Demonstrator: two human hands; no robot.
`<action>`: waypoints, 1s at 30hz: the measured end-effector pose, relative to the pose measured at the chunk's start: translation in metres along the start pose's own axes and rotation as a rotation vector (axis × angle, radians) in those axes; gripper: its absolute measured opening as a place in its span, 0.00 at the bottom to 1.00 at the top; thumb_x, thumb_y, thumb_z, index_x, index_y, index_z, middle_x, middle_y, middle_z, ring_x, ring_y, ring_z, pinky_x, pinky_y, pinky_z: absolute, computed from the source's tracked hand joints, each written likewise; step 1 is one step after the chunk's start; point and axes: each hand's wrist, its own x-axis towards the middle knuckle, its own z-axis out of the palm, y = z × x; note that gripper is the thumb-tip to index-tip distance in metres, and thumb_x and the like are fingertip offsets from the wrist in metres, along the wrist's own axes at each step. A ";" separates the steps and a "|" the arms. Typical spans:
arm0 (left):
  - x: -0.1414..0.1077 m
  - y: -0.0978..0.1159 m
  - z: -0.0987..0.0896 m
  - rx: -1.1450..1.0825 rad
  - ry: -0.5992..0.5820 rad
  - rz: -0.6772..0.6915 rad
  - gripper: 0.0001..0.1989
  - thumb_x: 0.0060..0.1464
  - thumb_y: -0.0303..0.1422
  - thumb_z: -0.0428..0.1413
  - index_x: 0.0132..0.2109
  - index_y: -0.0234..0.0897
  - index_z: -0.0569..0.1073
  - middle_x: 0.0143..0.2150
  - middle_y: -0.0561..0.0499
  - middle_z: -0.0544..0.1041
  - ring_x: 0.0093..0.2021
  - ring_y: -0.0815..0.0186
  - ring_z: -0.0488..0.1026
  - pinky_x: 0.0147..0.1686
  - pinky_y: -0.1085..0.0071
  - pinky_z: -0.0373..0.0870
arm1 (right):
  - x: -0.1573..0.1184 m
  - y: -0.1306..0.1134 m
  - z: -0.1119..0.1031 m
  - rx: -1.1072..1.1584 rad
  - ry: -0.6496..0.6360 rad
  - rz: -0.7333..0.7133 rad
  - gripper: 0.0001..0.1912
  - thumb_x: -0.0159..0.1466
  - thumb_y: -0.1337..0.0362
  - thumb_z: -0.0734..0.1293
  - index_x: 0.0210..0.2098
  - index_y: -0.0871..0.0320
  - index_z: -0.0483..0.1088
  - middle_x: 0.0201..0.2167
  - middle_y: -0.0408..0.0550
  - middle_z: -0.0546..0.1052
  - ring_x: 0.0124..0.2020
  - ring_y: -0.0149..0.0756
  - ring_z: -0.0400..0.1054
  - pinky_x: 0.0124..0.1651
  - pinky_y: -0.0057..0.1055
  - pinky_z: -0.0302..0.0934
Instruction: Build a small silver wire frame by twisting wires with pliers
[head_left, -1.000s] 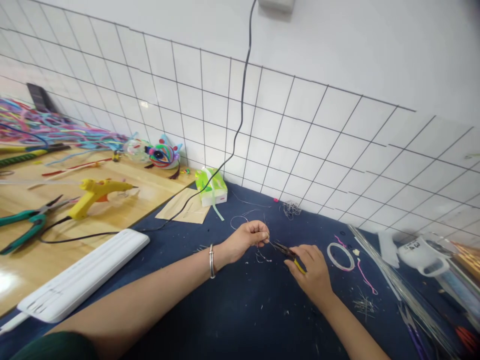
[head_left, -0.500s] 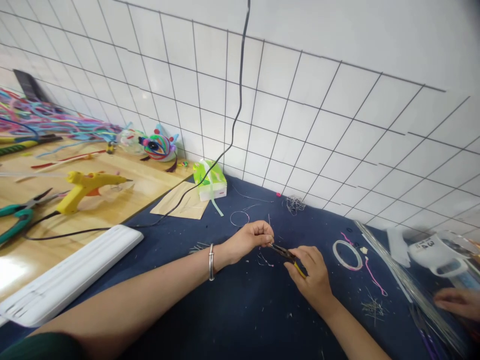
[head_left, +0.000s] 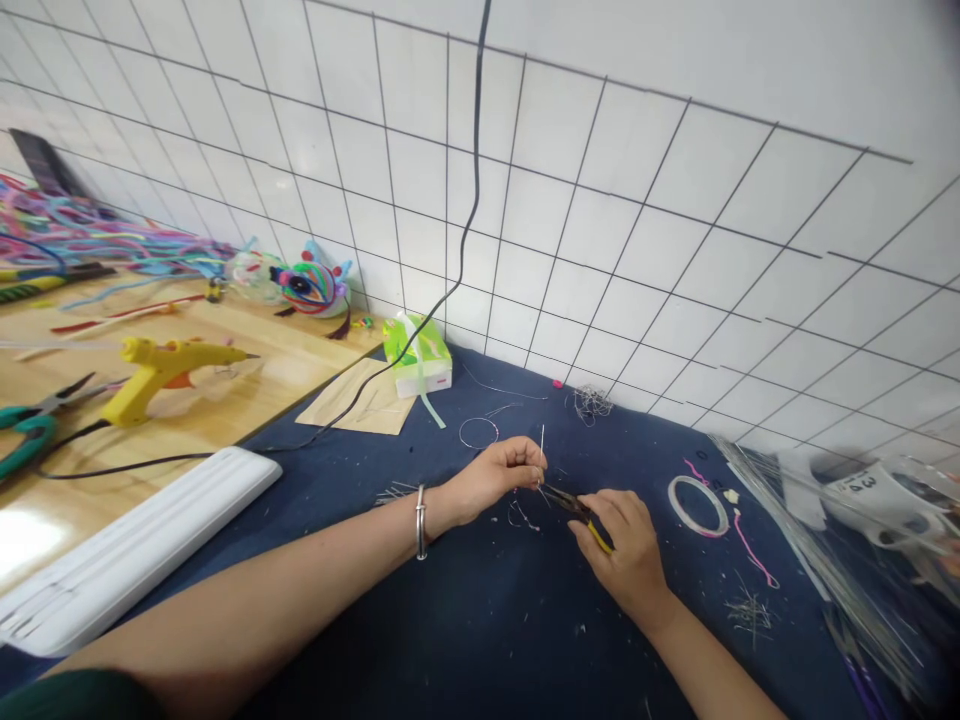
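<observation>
Between thumb and forefinger, my left hand [head_left: 501, 475] pinches a thin wire [head_left: 542, 442] that sticks up above the fingertips. A bracelet circles that wrist. My right hand [head_left: 624, 545] is wrapped around pliers [head_left: 574, 506] with dark jaws and a yellow handle. The jaw tips point left and meet the wire just below my left fingertips; whether they are clamped on it is too small to tell. Below the left hand, a small twisted piece of wire [head_left: 523, 516] dangles or lies on the dark cloth. Behind it lies a wire ring [head_left: 478, 433].
On the left are a yellow glue gun [head_left: 169, 372], green-handled pliers [head_left: 37, 430] and a white power strip [head_left: 150, 545]. A tissue pack [head_left: 420, 365] stands near the wall. To the right lie a tape roll [head_left: 697, 507], wire clippings [head_left: 750, 612] and long wires [head_left: 832, 570].
The wire above my left fingers stands out more, and the pliers' tips have shifted slightly. Another person's hand at the right edge has moved up near the white cup. The view has shifted a little.
</observation>
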 end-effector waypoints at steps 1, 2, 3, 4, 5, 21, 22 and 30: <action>0.000 0.000 0.000 0.017 0.009 0.000 0.04 0.48 0.27 0.53 0.35 0.33 0.68 0.29 0.53 0.68 0.30 0.72 0.65 0.34 0.73 0.61 | 0.000 0.000 0.000 -0.005 0.001 -0.005 0.12 0.58 0.63 0.63 0.42 0.57 0.68 0.36 0.50 0.70 0.38 0.39 0.63 0.43 0.39 0.56; 0.000 0.000 0.000 0.039 0.021 0.002 0.04 0.48 0.27 0.54 0.34 0.33 0.68 0.29 0.53 0.69 0.30 0.72 0.65 0.33 0.73 0.61 | 0.000 0.000 0.000 -0.009 0.002 -0.010 0.12 0.58 0.63 0.63 0.42 0.57 0.68 0.36 0.50 0.70 0.38 0.39 0.63 0.43 0.39 0.56; 0.001 0.000 0.000 0.063 0.034 0.008 0.04 0.48 0.28 0.54 0.34 0.33 0.68 0.29 0.53 0.69 0.30 0.71 0.65 0.33 0.73 0.61 | 0.000 0.000 0.000 -0.013 0.000 -0.013 0.12 0.58 0.63 0.63 0.41 0.57 0.68 0.36 0.50 0.70 0.38 0.39 0.63 0.43 0.39 0.56; 0.001 0.000 0.000 0.086 0.045 0.015 0.04 0.48 0.29 0.54 0.34 0.33 0.68 0.29 0.53 0.69 0.30 0.71 0.65 0.33 0.73 0.61 | 0.000 0.000 0.000 -0.016 -0.004 -0.013 0.12 0.58 0.63 0.63 0.41 0.57 0.68 0.36 0.50 0.70 0.38 0.39 0.63 0.43 0.39 0.56; 0.001 0.000 0.000 0.103 0.053 0.023 0.04 0.49 0.29 0.54 0.33 0.33 0.68 0.29 0.53 0.69 0.30 0.71 0.65 0.33 0.73 0.61 | 0.000 0.000 0.000 -0.018 -0.008 -0.012 0.12 0.58 0.62 0.63 0.41 0.57 0.68 0.36 0.50 0.70 0.38 0.39 0.63 0.43 0.39 0.56; 0.001 0.002 0.001 -0.063 0.021 -0.009 0.06 0.47 0.30 0.56 0.33 0.32 0.67 0.29 0.52 0.69 0.29 0.72 0.66 0.33 0.72 0.62 | 0.001 0.001 -0.001 -0.007 -0.002 0.024 0.11 0.58 0.63 0.63 0.41 0.57 0.68 0.36 0.50 0.70 0.38 0.39 0.63 0.43 0.39 0.57; 0.001 0.002 0.000 -0.085 0.019 -0.015 0.06 0.47 0.30 0.56 0.33 0.32 0.67 0.29 0.52 0.69 0.29 0.72 0.66 0.33 0.73 0.62 | 0.001 0.001 -0.001 0.000 0.004 0.026 0.11 0.58 0.63 0.63 0.41 0.57 0.68 0.36 0.50 0.70 0.38 0.38 0.63 0.43 0.39 0.57; 0.002 -0.001 -0.001 -0.137 0.028 -0.037 0.08 0.46 0.31 0.57 0.33 0.32 0.67 0.28 0.53 0.68 0.28 0.72 0.65 0.31 0.73 0.61 | 0.002 0.001 -0.004 0.033 0.078 0.083 0.11 0.59 0.62 0.63 0.41 0.56 0.68 0.36 0.50 0.70 0.38 0.38 0.64 0.43 0.40 0.58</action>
